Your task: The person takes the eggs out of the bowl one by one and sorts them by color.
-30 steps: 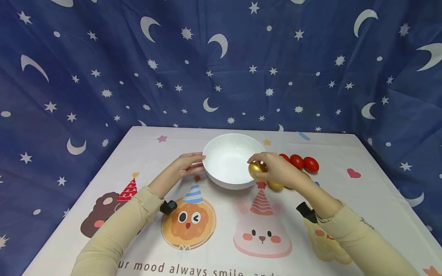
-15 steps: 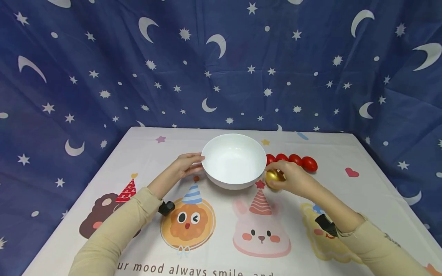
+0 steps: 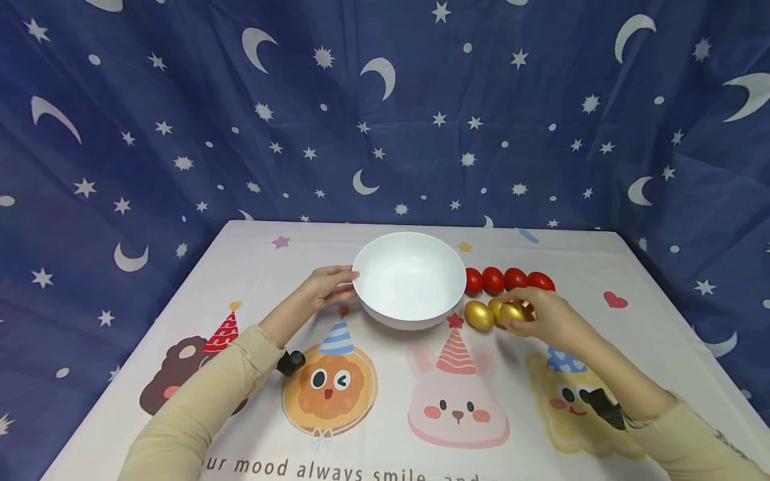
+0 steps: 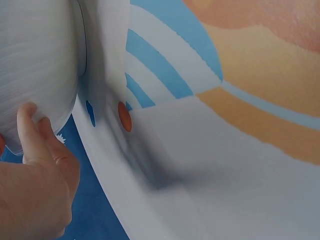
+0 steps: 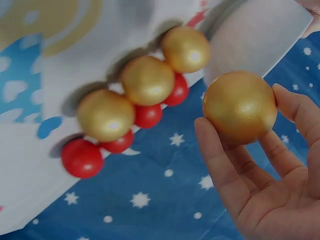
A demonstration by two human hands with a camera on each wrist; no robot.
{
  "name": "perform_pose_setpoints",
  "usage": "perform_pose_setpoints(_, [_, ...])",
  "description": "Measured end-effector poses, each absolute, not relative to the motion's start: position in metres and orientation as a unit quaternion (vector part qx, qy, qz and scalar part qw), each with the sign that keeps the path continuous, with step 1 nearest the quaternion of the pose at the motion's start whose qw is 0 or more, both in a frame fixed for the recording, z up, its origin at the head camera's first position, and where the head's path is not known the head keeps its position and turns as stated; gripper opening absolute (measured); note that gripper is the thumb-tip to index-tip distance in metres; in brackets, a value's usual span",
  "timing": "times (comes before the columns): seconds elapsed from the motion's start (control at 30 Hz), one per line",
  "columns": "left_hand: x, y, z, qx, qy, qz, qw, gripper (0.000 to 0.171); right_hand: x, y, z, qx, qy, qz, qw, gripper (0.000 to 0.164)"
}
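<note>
A white bowl (image 3: pixel 409 280) stands in the middle of the table. My left hand (image 3: pixel 327 286) holds it at its left rim, and the left wrist view has the fingers against the bowl's outer wall (image 4: pixel 35 60). My right hand (image 3: pixel 550 317) pinches a golden egg (image 5: pixel 240 107) between thumb and fingers, right of the bowl. In the right wrist view, three more golden eggs (image 5: pixel 148 81) lie in a row on the table, apart from the held one. Behind them is a row of several red eggs (image 3: pixel 493 280); the head view has the right hand partly covering the golden row.
A white cloth with printed cartoon figures (image 3: pixel 457 401) covers the table. Behind it hangs a dark blue curtain (image 3: pixel 301 120) with moons and stars. The bowl's right side is close to the nearest red egg and golden egg.
My right hand has moved right with the golden egg, from over the bowl's right rim to above the golden row. The left hand and the bowl stay in place.
</note>
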State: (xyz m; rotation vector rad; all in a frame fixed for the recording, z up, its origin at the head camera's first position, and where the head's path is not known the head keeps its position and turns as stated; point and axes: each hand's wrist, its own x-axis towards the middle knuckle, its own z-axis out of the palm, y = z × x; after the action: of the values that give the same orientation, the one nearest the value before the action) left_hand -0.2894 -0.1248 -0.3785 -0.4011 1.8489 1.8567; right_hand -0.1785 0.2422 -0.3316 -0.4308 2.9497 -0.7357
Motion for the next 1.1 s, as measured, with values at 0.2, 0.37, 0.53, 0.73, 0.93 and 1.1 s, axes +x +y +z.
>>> perform_pose_setpoints(0.2, [-0.288,-0.125,-0.378,-0.147,0.681,0.675,0.245,0.054,-0.18,0.26,-0.339,-0.116,0.966,-0.226,0.04,0.032])
perform_pose_setpoints(0.37, [-0.289,-0.126,-0.376,-0.147,0.677,0.678,0.246,0.052,-0.183,0.271,-0.343,-0.108,0.968,-0.222,0.043,0.036])
perform_pose_setpoints(0.53, [-0.289,-0.126,-0.378,-0.144,0.673,0.683,0.246,0.052,-0.184,0.281,-0.345,-0.098,0.971,-0.213,0.052,0.036])
perform_pose_setpoints(0.73, [-0.288,-0.127,-0.381,-0.144,0.656,0.7,0.242,0.051,-0.187,0.29,-0.344,-0.073,0.972,-0.213,0.071,0.037])
perform_pose_setpoints(0.93, [-0.287,-0.128,-0.381,-0.139,0.658,0.7,0.24,0.052,-0.193,0.305,-0.35,-0.073,0.971,-0.218,0.06,0.034])
perform_pose_setpoints(1.1, [-0.288,-0.127,-0.382,-0.139,0.662,0.697,0.239,0.053,-0.2,0.315,-0.359,-0.066,0.971,-0.223,0.06,0.031])
